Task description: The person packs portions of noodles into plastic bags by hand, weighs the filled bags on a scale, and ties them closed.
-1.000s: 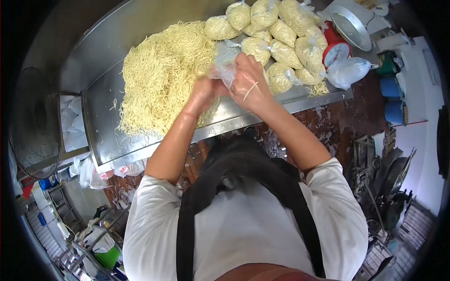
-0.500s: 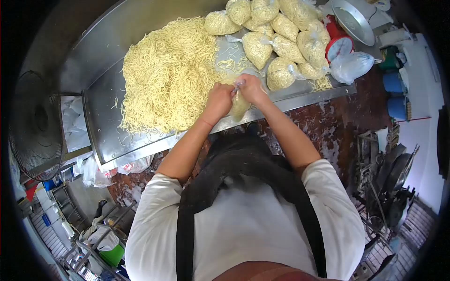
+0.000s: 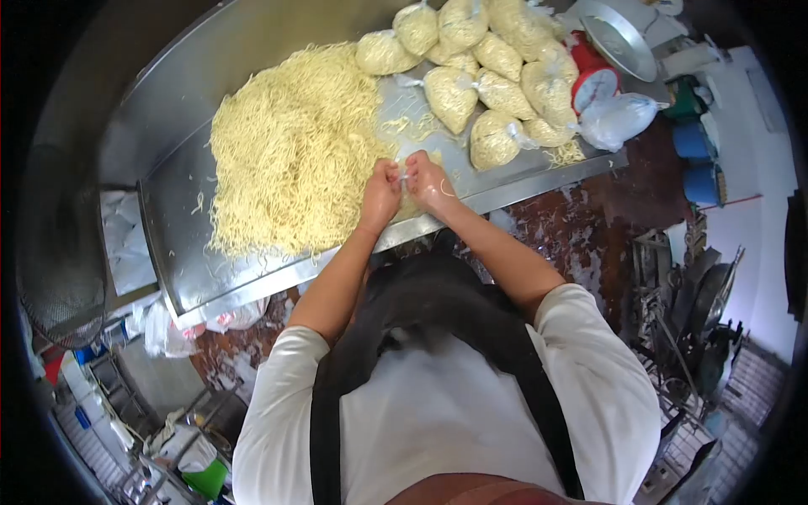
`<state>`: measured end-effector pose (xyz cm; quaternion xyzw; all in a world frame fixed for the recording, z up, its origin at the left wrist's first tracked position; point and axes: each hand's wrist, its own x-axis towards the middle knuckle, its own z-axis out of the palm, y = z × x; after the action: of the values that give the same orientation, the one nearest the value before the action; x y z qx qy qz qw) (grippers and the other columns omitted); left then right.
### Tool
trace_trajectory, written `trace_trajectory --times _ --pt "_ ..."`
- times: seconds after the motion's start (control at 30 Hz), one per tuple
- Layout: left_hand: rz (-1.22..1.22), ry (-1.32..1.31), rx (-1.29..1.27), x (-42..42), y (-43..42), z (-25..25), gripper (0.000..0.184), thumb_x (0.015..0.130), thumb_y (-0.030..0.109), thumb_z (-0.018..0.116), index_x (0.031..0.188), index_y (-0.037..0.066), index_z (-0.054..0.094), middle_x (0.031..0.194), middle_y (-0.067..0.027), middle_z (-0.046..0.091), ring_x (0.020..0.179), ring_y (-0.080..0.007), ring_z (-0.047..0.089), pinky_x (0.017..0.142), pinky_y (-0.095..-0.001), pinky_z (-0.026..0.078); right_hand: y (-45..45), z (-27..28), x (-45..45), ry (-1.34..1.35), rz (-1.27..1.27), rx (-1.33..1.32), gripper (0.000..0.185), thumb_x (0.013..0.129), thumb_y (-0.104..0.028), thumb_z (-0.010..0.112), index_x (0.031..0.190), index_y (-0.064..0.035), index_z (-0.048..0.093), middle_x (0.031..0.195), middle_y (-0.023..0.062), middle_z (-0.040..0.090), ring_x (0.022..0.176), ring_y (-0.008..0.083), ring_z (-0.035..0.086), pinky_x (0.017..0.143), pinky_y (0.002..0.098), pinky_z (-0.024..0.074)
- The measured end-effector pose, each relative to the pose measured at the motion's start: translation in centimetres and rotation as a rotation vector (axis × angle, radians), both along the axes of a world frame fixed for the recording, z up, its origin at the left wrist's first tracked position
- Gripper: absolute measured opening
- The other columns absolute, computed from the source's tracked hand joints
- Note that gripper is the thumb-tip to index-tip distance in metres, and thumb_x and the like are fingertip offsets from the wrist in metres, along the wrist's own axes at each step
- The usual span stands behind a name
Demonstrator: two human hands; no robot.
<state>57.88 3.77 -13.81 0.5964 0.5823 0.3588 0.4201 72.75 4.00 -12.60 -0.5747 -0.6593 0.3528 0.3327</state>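
Observation:
My left hand (image 3: 382, 194) and my right hand (image 3: 428, 182) are close together at the table's front edge, both with fingers closed. Between them they pinch the twisted neck of a clear plastic bag (image 3: 409, 207). Most of that bag is hidden by my hands and wrists; a pale yellow part shows below. A stray noodle strand lies on my right hand. Just left of my left hand spreads a large heap of yellow noodles (image 3: 295, 151). Beyond my right hand, tied bags of noodles (image 3: 495, 140) are piled on the metal table (image 3: 181, 244).
A red scale (image 3: 596, 84) with a metal pan (image 3: 619, 40) stands at the back right, beside a white plastic bag (image 3: 619, 120). A fan (image 3: 63, 252) is at the left. Blue buckets (image 3: 703, 185) stand by the right wall. Loose noodles lie behind my hands.
My hands have drawn the bag's neck tight and turned, knuckles now up and side by side. The bag hangs lower behind my wrists. The whole view has shifted slightly.

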Motion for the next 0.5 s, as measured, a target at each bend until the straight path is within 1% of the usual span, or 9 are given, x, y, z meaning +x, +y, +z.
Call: trace_trajectory --times 0.03,0.13,0.23,0.27,0.3,0.37,0.4,0.47,0.5 --pt "-0.031 -0.022 0.061 0.0 0.1 0.4 0.036 0.084 -0.005 0.058 0.116 0.006 0.046 0.082 -0.0145 0.062 0.078 -0.0297 0.065 0.072 -0.0385 0.052 0.6 0.1 0.1 0.025 -0.024 -0.151 0.031 0.077 -0.002 0.063 0.106 -0.0037 0.052 0.086 0.0150 0.064 0.077 0.0335 0.063 0.071 0.0410 0.0500" --pt "-0.171 -0.101 0.060 0.3 0.3 1.5 0.037 0.084 -0.004 0.059 0.117 0.007 0.046 0.081 -0.0138 0.063 0.077 -0.0285 0.065 0.071 -0.0387 0.052 2.1 -0.4 2.2 0.028 0.135 -0.407 0.028 0.077 0.003 0.062 0.103 -0.0029 0.054 0.087 0.0165 0.064 0.082 0.0335 0.064 0.074 0.0396 0.0503" --pt "-0.203 -0.142 0.080 1.0 0.8 0.1 0.027 0.085 -0.001 0.060 0.110 0.005 0.054 0.083 -0.0149 0.065 0.076 -0.0282 0.065 0.071 -0.0377 0.052 0.8 0.1 3.5 0.149 0.233 -0.334 0.027 0.078 -0.002 0.068 0.102 -0.0035 0.055 0.090 0.0147 0.062 0.081 0.0290 0.062 0.072 0.0378 0.0498" --pt "-0.219 -0.159 0.100 1.3 1.0 0.7 0.023 0.086 0.001 0.061 0.108 0.004 0.056 0.084 -0.0153 0.065 0.077 -0.0283 0.065 0.071 -0.0376 0.051 0.3 -0.5 3.5 0.085 0.223 -0.167 0.029 0.078 -0.001 0.068 0.104 -0.0044 0.056 0.091 0.0145 0.062 0.082 0.0301 0.061 0.073 0.0379 0.0493" --pt "-0.235 -0.013 0.004 1.2 1.4 1.3 0.017 0.088 0.002 0.060 0.105 0.001 0.061 0.086 -0.0135 0.066 0.080 -0.0225 0.065 0.074 -0.0322 0.051 -0.1 -1.3 3.3 0.017 0.212 0.004 0.030 0.077 0.000 0.068 0.105 -0.0052 0.056 0.091 0.0143 0.062 0.083 0.0312 0.060 0.074 0.0381 0.0488" --pt "-0.290 0.047 0.059 1.0 1.8 0.8 0.019 0.087 0.004 0.060 0.106 0.001 0.063 0.086 -0.0150 0.067 0.081 -0.0247 0.065 0.075 -0.0341 0.051 -0.3 -1.1 3.6 -0.084 0.207 0.388 0.035 0.075 0.003 0.069 0.106 -0.0071 0.058 0.090 0.0141 0.058 0.087 0.0347 0.057 0.078 0.0392 0.0470" --pt "-0.312 0.081 0.087 1.0 2.0 0.3 0.019 0.087 0.005 0.061 0.106 0.001 0.064 0.086 -0.0158 0.067 0.081 -0.0258 0.066 0.076 -0.0351 0.051 -0.6 -0.5 3.7 -0.093 0.159 0.376 0.030 0.075 0.003 0.068 0.102 -0.0061 0.059 0.090 0.0154 0.057 0.088 0.0364 0.056 0.078 0.0410 0.0461" --pt "-0.366 0.061 0.264 1.2 1.6 0.7 0.023 0.084 0.005 0.062 0.107 0.002 0.066 0.087 -0.0163 0.064 0.082 -0.0329 0.062 0.078 -0.0385 0.051 -1.0 0.5 3.9 -0.095 0.068 0.350 0.021 0.075 0.001 0.065 0.095 -0.0042 0.060 0.089 0.0179 0.057 0.088 0.0398 0.055 0.078 0.0445 0.0444" --pt "-0.416 0.106 0.366 1.2 1.2 1.4 0.024 0.083 0.004 0.063 0.106 0.002 0.066 0.086 -0.0163 0.063 0.083 -0.0343 0.061 0.079 -0.0390 0.050 -0.7 0.5 4.2 -0.135 0.066 0.324 0.009 0.080 -0.005 0.064 0.087 -0.0037 0.058 0.086 0.0185 0.055 0.084 0.0398 0.054 0.075 0.0455 0.0435"
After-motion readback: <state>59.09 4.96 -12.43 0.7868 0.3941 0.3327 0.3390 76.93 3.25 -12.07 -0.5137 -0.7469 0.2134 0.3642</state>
